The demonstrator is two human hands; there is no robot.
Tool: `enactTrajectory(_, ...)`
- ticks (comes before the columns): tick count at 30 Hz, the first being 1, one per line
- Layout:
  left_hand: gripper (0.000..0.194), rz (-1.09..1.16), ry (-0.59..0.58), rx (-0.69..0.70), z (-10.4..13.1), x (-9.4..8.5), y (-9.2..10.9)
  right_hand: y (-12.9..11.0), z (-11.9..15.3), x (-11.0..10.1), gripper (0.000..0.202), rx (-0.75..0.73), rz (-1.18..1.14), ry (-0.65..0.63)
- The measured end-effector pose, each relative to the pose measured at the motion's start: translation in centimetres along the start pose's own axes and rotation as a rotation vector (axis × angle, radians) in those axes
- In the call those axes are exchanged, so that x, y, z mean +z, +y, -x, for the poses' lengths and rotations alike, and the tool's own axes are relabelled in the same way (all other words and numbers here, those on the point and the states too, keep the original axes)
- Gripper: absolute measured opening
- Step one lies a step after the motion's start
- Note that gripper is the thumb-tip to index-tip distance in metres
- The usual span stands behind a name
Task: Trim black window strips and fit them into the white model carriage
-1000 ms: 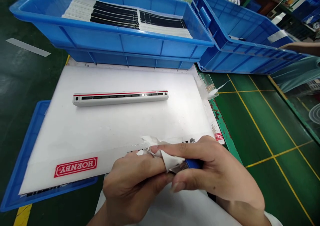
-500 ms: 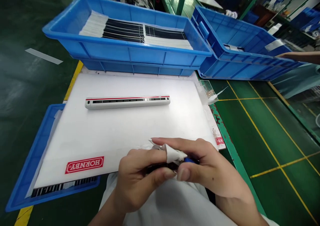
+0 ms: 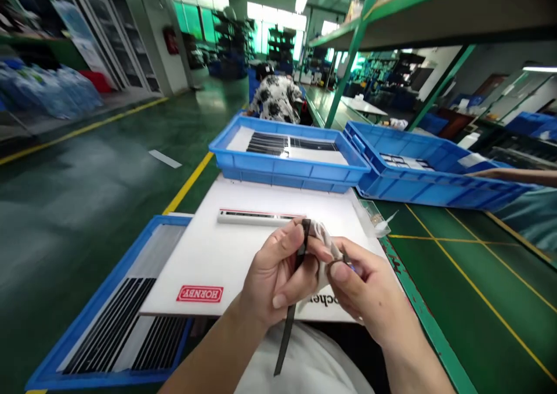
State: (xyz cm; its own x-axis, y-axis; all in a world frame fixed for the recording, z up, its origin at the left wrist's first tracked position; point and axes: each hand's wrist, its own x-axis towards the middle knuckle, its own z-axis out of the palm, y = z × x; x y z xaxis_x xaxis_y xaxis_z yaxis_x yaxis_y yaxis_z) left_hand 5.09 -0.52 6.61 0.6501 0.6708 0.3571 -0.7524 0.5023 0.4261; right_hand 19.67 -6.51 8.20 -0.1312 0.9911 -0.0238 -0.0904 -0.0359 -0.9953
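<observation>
My left hand [image 3: 276,272] is closed on a narrow dark strip [image 3: 286,339], which hangs tilted down toward my lap. My right hand [image 3: 369,286] is closed beside it, pinching crumpled white cloth-like material [image 3: 321,231]. A small dark-and-blue piece [image 3: 349,264] shows between the right fingers; its kind is unclear. Behind my hands, a white model train carriage [image 3: 250,217] with a red line and dark windows lies on the white board [image 3: 195,260]. My left hand covers part of its right end.
A blue crate [image 3: 278,173] of dark strips stands beyond the board, and another blue crate [image 3: 439,191] to its right. At lower left is a blue tray [image 3: 47,376] of strips. A small clear box [image 3: 369,214] sits at the right edge. Another person's arm [image 3: 513,174] reaches in.
My view has tilted up and left. My hands have lifted and turned; the long dark strip now shows in the left hand. The carriage still lies on the board.
</observation>
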Motion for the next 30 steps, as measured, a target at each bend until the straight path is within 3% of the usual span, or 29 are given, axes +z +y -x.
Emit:
enactTrajectory(3, 0.033, 0.009, -0.125, -0.014, -1.2, 2.2, 1.3, -2.8, 0.1, 0.5, 0.042, -0.124, 0.126, 0.195)
enactTrajectory(5, 0.034, 0.026, -0.204, -0.029, -1.9, 3.5, 1.8, -4.5, 0.2, 0.7, 0.043, -0.170, 0.147, 0.250)
enactTrajectory(12, 0.035, 0.007, -0.299, 0.001, -3.9, 7.0, 2.7, -8.6, -0.5, 0.6, 0.046, -0.275, 0.166, 0.196)
enactTrajectory(18, 0.031, 0.011, -0.334, 0.009, -5.2, 8.4, 3.0, -10.2, -1.0, -0.9, 0.036, -0.419, 0.167, 0.175)
enactTrajectory(22, 0.034, 0.015, -0.391, -0.018, -6.0, 8.6, 3.0, -11.6, -1.4, -2.1, 0.038, -0.496, 0.087, 0.023)
enactTrajectory(30, 0.038, 0.019, -0.420, -0.065, -6.9, 8.8, 2.8, -15.1, -2.5, -2.4, 0.035, -0.247, -0.096, -0.399)
